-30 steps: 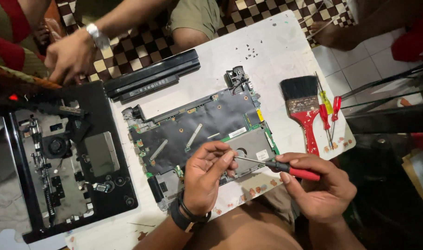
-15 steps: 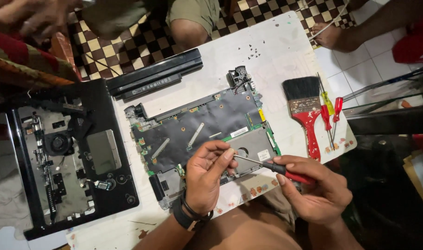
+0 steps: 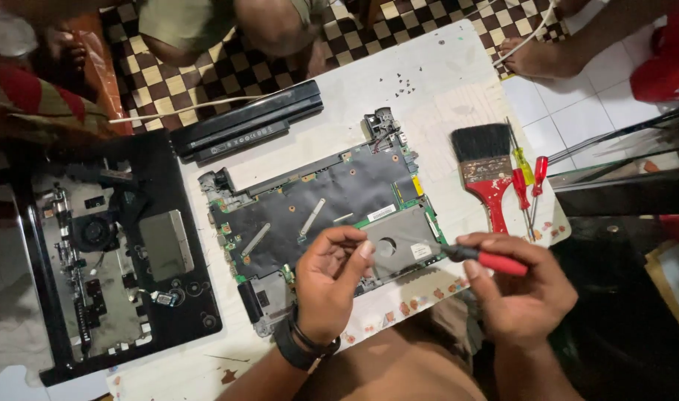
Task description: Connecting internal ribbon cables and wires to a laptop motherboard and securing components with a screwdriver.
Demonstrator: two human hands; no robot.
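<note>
White board on a tiled and checkered floor serves as my bench [image 3: 443, 82], working low, other people's legs at the top edge. Laptop motherboard [image 3: 317, 208] lies flat mid-bench, dark insulating sheet over most of it, grey drive-like plate at its near right corner.

My left hand [image 3: 328, 286], wristband on, hovers over the near edge of the motherboard. Its fingers [image 3: 358, 241] are pressed together at thumb and forefinger, pinching at the screwdriver's tip end; any screw there is too small to see. My right hand [image 3: 521, 293] has its fingers closed round the red screwdriver [image 3: 488, 260], shaft aimed left toward the grey plate.

Around: black laptop base [image 3: 102, 260] with fan, left of the motherboard, just beside it. Long black battery [image 3: 243, 122] at the far edge. Red-handled paintbrush [image 3: 484, 167] to the right, with two small screwdrivers [image 3: 529, 182], one yellow, one red, just beside it. Tiny dark specks, maybe screws, lie loose on the far bench.

Doing this well, as I judge it: keep the shaft square to the screw head, steady the tip with the left fingers, light downward pressure, turn slowly so the bit doesn't slip onto the sheet. Don't let anything roll off the near edge.
</note>
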